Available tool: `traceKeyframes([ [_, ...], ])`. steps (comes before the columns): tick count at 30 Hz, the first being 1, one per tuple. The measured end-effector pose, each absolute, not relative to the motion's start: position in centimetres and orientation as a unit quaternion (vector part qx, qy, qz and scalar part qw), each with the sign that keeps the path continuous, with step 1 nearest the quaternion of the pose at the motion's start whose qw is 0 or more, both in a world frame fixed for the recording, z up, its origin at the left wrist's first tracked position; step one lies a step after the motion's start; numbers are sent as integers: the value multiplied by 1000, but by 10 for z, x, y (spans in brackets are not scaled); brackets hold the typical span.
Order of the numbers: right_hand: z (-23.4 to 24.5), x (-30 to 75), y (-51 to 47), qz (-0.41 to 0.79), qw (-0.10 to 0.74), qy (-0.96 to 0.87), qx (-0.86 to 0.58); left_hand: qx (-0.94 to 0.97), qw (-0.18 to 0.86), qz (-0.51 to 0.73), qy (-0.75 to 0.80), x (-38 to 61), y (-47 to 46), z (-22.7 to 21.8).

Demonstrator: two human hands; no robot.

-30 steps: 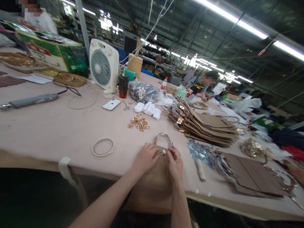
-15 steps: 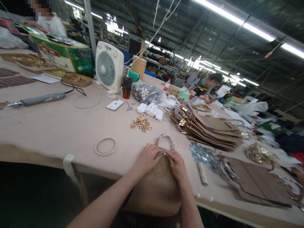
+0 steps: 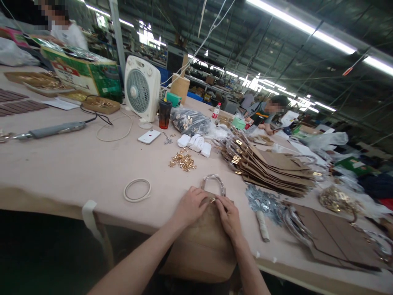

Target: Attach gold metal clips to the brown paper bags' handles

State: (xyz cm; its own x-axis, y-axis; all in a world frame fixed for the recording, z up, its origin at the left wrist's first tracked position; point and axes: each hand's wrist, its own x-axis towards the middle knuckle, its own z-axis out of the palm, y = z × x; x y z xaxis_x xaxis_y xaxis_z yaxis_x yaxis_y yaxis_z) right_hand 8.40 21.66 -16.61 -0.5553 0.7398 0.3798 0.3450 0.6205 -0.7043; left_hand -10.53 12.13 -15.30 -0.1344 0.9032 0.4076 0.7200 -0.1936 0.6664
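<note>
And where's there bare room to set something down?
Bare tabletop lies left of the pale ring, nearer than the grey-handled tool; another patch sits between ring, phone and gold hardware pile. Right of the held bag is crowded: grey metal pieces, a pale roll, stacked bags.

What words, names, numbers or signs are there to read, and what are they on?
No words or numbers are clear enough to read.
Green box: printed markings, too blurred.
Drink bottle: red label, too small.
Phone: tiny mark, too small to make out.
Brown bag: no writing visible.
</note>
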Motion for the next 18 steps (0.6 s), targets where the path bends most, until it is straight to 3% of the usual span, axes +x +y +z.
traceKeyframes([
  [11,-160,62,194,230,348,-815,-403,644,112,426,625,-106,121,-155],
  [18,-158,42,175,75,228,-801,-549,646,111,422,626,-105,122,-154],
])
